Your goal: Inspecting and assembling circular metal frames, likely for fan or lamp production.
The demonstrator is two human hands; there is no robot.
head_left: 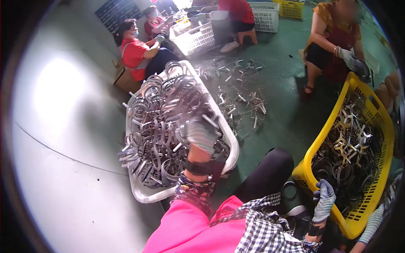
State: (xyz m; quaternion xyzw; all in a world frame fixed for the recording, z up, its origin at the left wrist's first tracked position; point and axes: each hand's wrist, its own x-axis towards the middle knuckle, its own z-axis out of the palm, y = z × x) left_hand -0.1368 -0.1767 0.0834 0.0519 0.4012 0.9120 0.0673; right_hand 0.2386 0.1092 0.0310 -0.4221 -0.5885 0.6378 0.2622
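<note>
The left white basket is heaped with metal rings, the right yellow basket also loaded; your left hand has unclear grasp, your right hand looks released.

The left arm stretches forward, its gloved left hand over the white basket near its right edge, fingers too blurred to read. The gloved right hand is raised at the yellow basket's left edge, fingers upward, loosely bent. Both wrists wear dark bands.
</note>
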